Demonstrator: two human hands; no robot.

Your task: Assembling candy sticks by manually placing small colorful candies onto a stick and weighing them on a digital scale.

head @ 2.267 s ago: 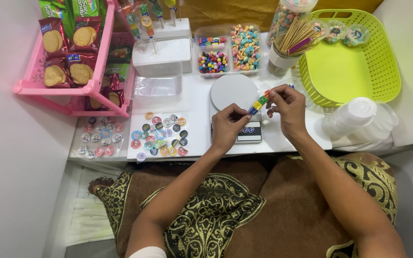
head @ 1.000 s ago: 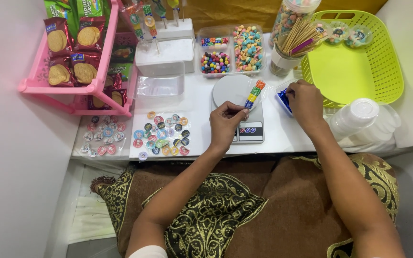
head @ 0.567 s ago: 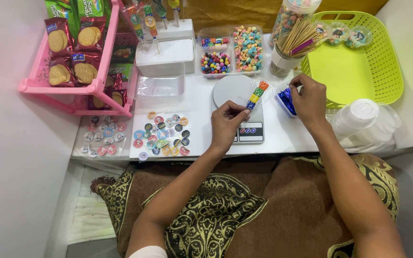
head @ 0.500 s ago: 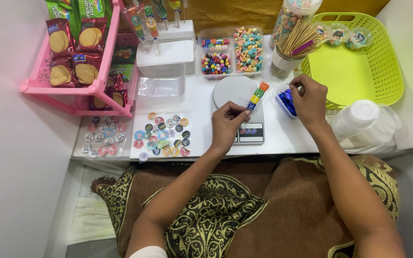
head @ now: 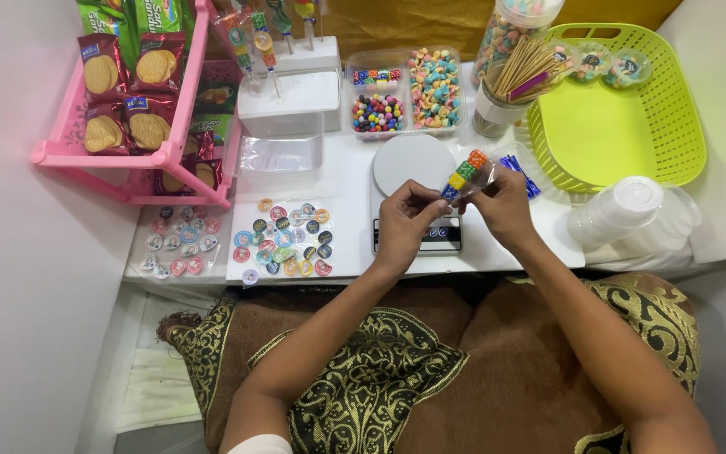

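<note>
Since a moment ago I am seeing my right hand (head: pixel 504 204) coming back from three o'clock, now pinching the candy skewer (head: pixel 465 172) with my left hand (head: pixel 405 223), both grasping it above the white scale (head: pixel 414 168).

2 hands (head: pixel 455 214), 1 candy skewer (head: pixel 466 172), 1 scale (head: pixel 413 164), 1 green basket (head: pixel 682 126).

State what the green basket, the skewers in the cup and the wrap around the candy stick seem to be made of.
Basket: moulded plastic, glossy, with a slotted wall.
Skewers: probably bamboo or wood, pale and matte.
Wrap: clear plastic film, shiny, candy cubes showing through; both hands, left and right, hold it.
</note>
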